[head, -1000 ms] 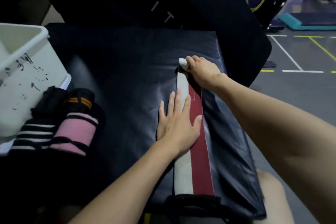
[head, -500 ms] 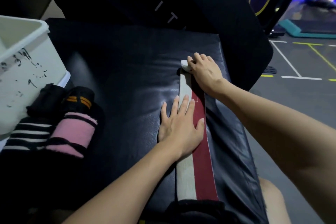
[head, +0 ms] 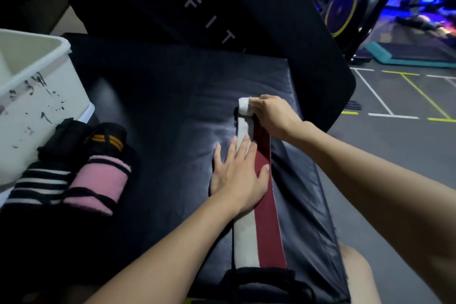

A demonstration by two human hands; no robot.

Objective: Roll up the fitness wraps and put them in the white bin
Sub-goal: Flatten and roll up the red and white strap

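A long white and dark red wrap (head: 259, 234) lies stretched lengthwise on the black padded bench (head: 158, 111). Its far end is turned over into a small white roll (head: 244, 106). My right hand (head: 271, 116) pinches that roll with its fingertips. My left hand (head: 238, 173) lies flat with spread fingers on the middle of the wrap, pressing it down. The wrap's near end has a black section (head: 261, 279) at the bench's front edge. The white bin (head: 32, 96) stands at the far left on the bench.
Rolled wraps lie beside the bin: a pink and black one (head: 98, 185), a black and white striped one (head: 39, 185), a black one with orange stripes (head: 108, 138). A black upright pad (head: 222, 7) rises behind the bench. Gym floor and machines lie to the right.
My right hand has curled the wrap's far end over into a thicker roll and drawn it slightly nearer. My left hand stays flat on the wrap.
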